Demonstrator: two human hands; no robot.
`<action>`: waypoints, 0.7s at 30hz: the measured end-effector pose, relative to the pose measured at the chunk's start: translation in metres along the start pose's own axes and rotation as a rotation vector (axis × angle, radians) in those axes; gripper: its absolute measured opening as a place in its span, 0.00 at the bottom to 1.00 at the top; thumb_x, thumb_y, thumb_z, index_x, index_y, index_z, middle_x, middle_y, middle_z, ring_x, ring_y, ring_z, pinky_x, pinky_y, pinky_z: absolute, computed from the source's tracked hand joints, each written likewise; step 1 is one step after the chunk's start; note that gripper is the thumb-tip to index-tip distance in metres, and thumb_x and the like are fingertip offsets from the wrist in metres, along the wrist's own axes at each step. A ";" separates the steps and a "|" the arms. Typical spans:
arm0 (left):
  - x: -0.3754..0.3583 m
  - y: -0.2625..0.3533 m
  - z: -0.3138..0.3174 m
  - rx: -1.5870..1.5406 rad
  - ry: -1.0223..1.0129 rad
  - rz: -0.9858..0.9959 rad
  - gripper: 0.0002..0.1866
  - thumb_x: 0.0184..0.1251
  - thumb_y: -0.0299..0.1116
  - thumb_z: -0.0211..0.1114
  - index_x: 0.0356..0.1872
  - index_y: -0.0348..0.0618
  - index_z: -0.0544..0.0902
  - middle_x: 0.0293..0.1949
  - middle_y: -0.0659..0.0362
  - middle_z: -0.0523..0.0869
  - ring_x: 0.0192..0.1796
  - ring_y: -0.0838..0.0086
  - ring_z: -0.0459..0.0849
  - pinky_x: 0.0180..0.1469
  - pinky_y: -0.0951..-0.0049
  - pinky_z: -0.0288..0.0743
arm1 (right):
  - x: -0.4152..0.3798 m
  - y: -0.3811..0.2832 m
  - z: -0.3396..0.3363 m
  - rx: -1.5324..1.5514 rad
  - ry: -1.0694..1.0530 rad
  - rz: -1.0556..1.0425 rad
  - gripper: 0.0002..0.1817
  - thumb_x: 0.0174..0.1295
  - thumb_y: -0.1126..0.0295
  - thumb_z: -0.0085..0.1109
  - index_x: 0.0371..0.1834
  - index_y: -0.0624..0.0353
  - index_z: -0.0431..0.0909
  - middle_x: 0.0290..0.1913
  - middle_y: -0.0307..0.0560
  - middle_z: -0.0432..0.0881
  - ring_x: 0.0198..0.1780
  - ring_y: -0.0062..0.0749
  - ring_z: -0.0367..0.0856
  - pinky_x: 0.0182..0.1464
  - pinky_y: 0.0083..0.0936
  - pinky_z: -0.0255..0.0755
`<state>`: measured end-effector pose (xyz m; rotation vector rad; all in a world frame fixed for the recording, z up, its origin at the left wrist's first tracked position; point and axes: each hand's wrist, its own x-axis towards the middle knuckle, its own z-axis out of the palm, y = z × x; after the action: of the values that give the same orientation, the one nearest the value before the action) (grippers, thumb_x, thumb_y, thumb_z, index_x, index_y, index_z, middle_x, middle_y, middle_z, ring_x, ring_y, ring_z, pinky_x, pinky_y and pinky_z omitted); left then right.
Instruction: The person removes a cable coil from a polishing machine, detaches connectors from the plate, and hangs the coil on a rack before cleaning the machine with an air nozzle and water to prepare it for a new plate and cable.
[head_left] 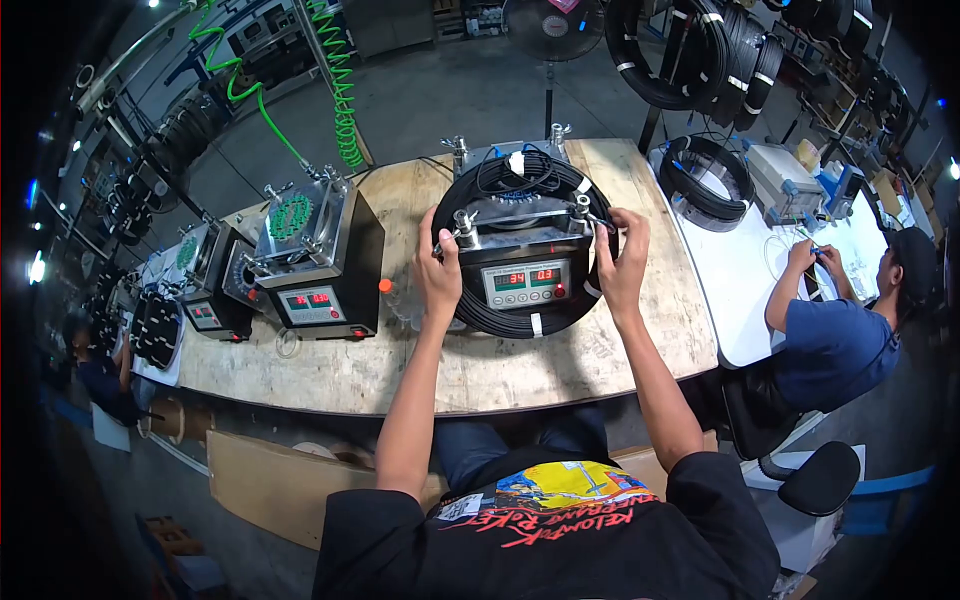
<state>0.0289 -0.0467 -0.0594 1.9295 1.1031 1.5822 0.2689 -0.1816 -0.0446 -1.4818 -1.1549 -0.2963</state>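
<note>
A large coil of black cable [536, 324] with white ties stands tilted around the front of a metal machine, whose red digits show on its display panel [528, 283]. My left hand [437, 262] grips the coil's left side, thumb on the front. On the opposite side my right hand [624, 258] holds the coil, its fingers near the machine's right clamp knob [581, 204]. A smaller bundle of black cable with a white tie [516, 164] lies over the top of the machine. The parts of the coil behind the machine's top are hidden.
Two similar machines [334, 262] [212, 290] with green rings on top stand to the left. A bottle with an orange cap [386, 286] is beside my left hand. At the right, a co-worker [840, 330] works at a white table [735, 330]; another person sits far left.
</note>
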 end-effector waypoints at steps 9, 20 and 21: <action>-0.002 0.003 -0.001 0.007 -0.008 -0.066 0.30 0.81 0.55 0.51 0.70 0.44 0.78 0.41 0.42 0.89 0.43 0.51 0.91 0.47 0.57 0.80 | 0.023 -0.015 -0.014 0.038 -0.193 0.346 0.16 0.79 0.68 0.57 0.64 0.62 0.72 0.24 0.48 0.74 0.25 0.31 0.73 0.29 0.31 0.67; -0.003 0.010 -0.005 -0.032 -0.067 -0.120 0.31 0.83 0.54 0.49 0.71 0.37 0.76 0.60 0.40 0.86 0.61 0.51 0.86 0.63 0.60 0.76 | 0.011 0.003 -0.007 0.164 -0.176 0.273 0.18 0.83 0.66 0.48 0.70 0.60 0.71 0.29 0.55 0.83 0.29 0.35 0.80 0.36 0.34 0.74; -0.003 0.011 -0.006 -0.052 -0.075 -0.123 0.32 0.83 0.54 0.49 0.72 0.37 0.76 0.61 0.39 0.85 0.62 0.50 0.86 0.64 0.60 0.76 | 0.011 0.002 -0.010 0.183 -0.213 0.327 0.19 0.83 0.66 0.49 0.71 0.60 0.70 0.29 0.52 0.81 0.27 0.32 0.77 0.35 0.32 0.73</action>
<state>0.0268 -0.0564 -0.0519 1.8358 1.1158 1.4471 0.2797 -0.1850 -0.0352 -1.5346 -1.0532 0.1913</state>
